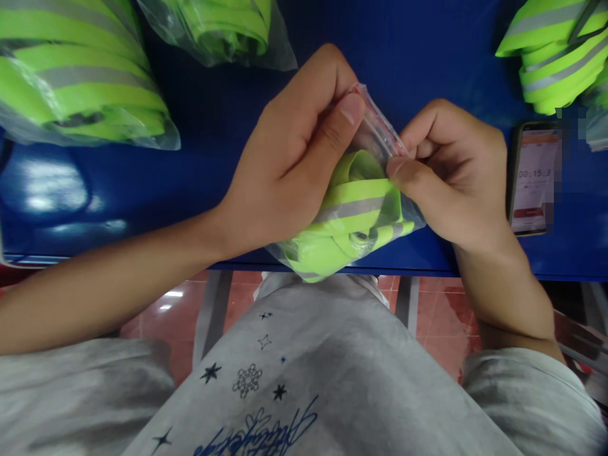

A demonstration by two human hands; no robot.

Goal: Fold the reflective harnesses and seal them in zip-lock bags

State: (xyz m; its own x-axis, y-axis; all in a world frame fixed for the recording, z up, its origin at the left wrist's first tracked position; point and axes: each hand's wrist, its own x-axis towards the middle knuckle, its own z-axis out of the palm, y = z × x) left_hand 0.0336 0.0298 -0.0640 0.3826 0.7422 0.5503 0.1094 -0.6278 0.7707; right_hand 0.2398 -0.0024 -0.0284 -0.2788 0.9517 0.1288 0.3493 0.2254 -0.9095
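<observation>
A clear zip bag (375, 130) with a red strip along its mouth is stretched between my hands over the table's near edge. Inside it lies a folded neon yellow-green piece with grey reflective bands (354, 209), which looks like a safety vest. My left hand (294, 145) pinches one end of the bag's mouth between thumb and curled fingers. At the other end of the strip, my right hand (446, 168) grips the plastic with thumb and forefinger. Part of the bag is hidden behind my left hand.
Bagged neon vests (95, 76) lie at the far left, with another bagged bundle (228, 28) beside them. More neon vests (565, 50) sit at the far right. A phone (534, 180) showing a timer lies right of my right hand on the blue table (408, 57).
</observation>
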